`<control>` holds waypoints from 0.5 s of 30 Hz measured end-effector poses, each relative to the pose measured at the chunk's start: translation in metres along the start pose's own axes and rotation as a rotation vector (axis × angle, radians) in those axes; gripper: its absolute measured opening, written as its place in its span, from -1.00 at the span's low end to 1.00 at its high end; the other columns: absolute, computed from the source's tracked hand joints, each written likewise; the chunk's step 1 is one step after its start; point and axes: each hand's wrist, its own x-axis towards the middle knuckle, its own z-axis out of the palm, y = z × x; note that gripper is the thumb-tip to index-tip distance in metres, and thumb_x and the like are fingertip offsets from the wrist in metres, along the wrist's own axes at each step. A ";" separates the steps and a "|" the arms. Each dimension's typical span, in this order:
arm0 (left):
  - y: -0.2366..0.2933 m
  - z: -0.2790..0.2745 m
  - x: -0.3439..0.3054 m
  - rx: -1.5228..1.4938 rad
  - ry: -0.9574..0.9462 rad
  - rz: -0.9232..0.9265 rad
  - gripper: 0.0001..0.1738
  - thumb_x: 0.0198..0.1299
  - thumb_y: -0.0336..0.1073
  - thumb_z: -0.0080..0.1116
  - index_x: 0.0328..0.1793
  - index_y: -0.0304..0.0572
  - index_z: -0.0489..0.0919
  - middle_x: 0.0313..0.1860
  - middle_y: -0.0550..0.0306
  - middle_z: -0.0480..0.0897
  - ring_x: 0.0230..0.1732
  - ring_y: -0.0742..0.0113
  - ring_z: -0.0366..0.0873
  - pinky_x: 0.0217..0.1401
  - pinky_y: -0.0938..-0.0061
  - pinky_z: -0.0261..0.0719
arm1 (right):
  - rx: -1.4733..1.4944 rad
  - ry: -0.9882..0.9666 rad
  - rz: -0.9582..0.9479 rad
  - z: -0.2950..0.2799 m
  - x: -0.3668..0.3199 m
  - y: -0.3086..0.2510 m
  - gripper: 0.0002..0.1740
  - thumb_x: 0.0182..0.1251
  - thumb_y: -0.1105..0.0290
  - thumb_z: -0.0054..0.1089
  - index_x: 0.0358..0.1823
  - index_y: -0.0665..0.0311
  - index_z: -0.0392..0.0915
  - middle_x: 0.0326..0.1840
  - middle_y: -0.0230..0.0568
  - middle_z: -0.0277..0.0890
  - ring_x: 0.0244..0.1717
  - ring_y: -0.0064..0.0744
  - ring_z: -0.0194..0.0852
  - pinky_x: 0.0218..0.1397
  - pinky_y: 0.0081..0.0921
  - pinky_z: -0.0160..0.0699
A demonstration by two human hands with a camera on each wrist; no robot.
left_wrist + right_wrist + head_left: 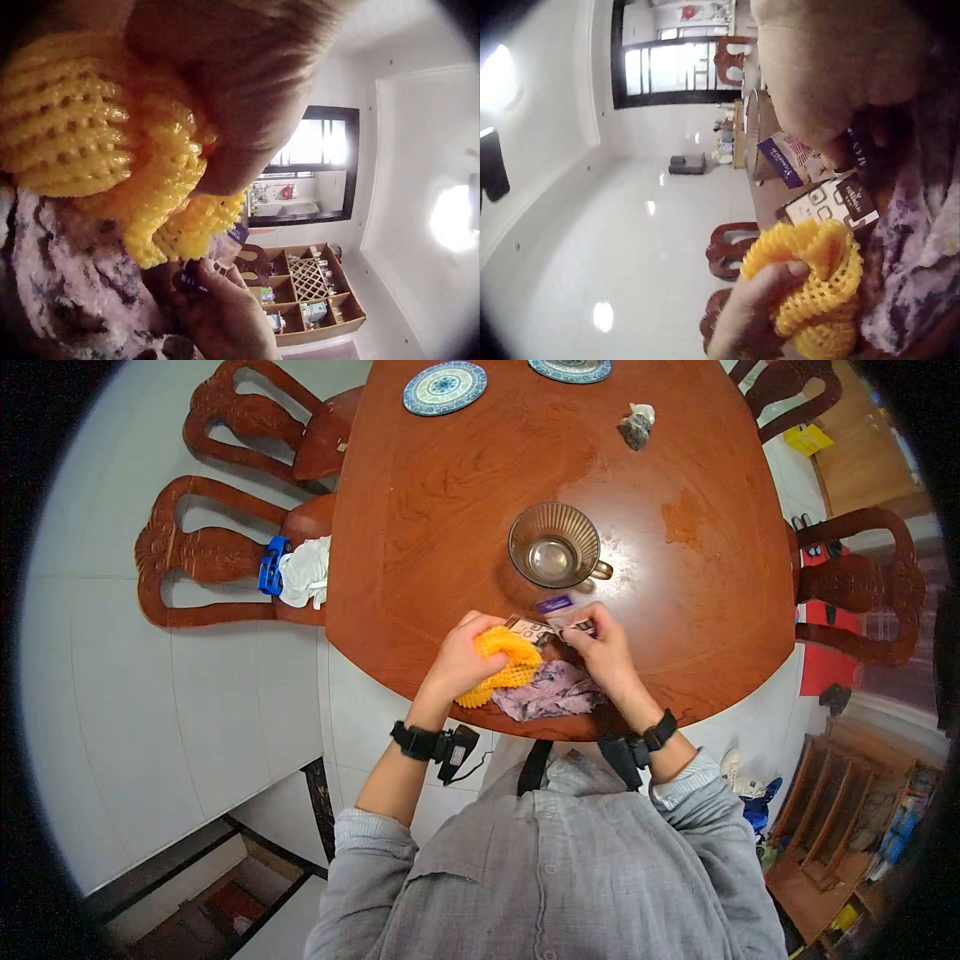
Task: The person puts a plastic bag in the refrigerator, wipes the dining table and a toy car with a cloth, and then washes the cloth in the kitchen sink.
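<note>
My left hand (468,662) grips a yellow foam net (512,658) at the table's near edge; its fingers curl into the mesh in the right wrist view. My right hand (608,660) pinches a small dark purple packet (193,277) with pale lettering. Between the hands lies a white and brown printed packet (832,204), close to the net. Just beyond is a purple and clear packet (556,604). A crumpled purple patterned cloth (548,692) rests on the table below both hands.
A ribbed glass mug (553,546) stands beyond the hands. Farther off are two patterned plates (445,388) and a small grey and white item (636,427). Carved chairs (215,552) flank the wooden table (450,510); one holds a white cloth (304,572).
</note>
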 end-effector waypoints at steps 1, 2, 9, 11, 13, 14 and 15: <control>0.003 0.001 0.000 -0.024 0.019 0.007 -0.67 -0.26 -0.51 0.14 -0.23 -0.20 0.55 -0.23 0.07 0.44 -0.11 0.20 0.44 -0.03 0.44 0.42 | -0.006 -0.004 0.024 -0.002 -0.001 -0.002 -0.90 0.13 0.50 0.11 -0.33 0.23 0.39 -0.46 -0.48 0.37 -0.47 -0.71 0.26 -0.45 -0.71 0.29; 0.008 -0.001 -0.003 -0.025 0.012 0.008 -0.67 -0.26 -0.51 0.14 -0.23 -0.20 0.55 -0.23 0.07 0.44 -0.11 0.20 0.44 -0.03 0.44 0.42 | -0.010 -0.001 0.049 -0.004 -0.003 -0.003 -0.91 0.16 0.50 0.09 -0.31 0.22 0.40 -0.45 -0.47 0.38 -0.49 -0.73 0.26 -0.48 -0.73 0.28; 0.035 -0.008 -0.023 0.167 0.181 0.407 -0.66 -0.25 -0.53 0.30 -0.24 -0.11 0.59 0.04 -0.03 0.46 0.03 0.06 0.43 0.06 0.31 0.42 | 0.257 -0.105 0.037 0.007 -0.027 -0.028 -0.83 0.22 0.53 0.00 -0.15 0.30 0.44 -0.37 -0.42 0.47 -0.44 -0.69 0.37 -0.41 -0.72 0.43; 0.034 -0.008 -0.024 0.176 0.196 0.427 -0.68 -0.25 -0.52 0.30 -0.26 -0.10 0.60 0.03 -0.03 0.46 0.03 0.07 0.43 0.05 0.32 0.43 | 0.292 -0.141 0.052 0.010 -0.033 -0.029 -0.80 0.25 0.53 -0.03 -0.10 0.33 0.43 -0.32 -0.38 0.50 -0.41 -0.67 0.42 -0.36 -0.71 0.47; 0.035 -0.008 -0.025 0.182 0.211 0.443 -0.70 -0.25 -0.51 0.31 -0.29 -0.09 0.61 0.02 -0.03 0.47 0.03 0.09 0.43 0.05 0.33 0.43 | 0.316 -0.145 0.054 0.013 -0.039 -0.035 -0.80 0.25 0.52 -0.03 -0.10 0.33 0.43 -0.33 -0.37 0.50 -0.41 -0.67 0.42 -0.37 -0.71 0.48; 0.037 -0.009 -0.025 0.173 0.223 0.445 -0.71 -0.24 -0.49 0.31 -0.29 -0.07 0.62 0.01 -0.02 0.47 0.02 0.08 0.43 0.04 0.33 0.43 | 0.337 -0.153 0.060 0.015 -0.042 -0.039 -0.80 0.26 0.51 -0.03 -0.09 0.33 0.43 -0.33 -0.36 0.50 -0.42 -0.67 0.42 -0.37 -0.71 0.48; 0.039 -0.009 -0.026 0.164 0.237 0.447 -0.72 -0.24 -0.48 0.32 -0.30 -0.05 0.63 0.00 -0.02 0.48 0.01 0.08 0.43 0.04 0.33 0.43 | 0.337 -0.144 0.058 0.017 -0.045 -0.044 -0.79 0.27 0.49 -0.03 -0.07 0.33 0.41 -0.35 -0.37 0.49 -0.44 -0.68 0.41 -0.40 -0.71 0.46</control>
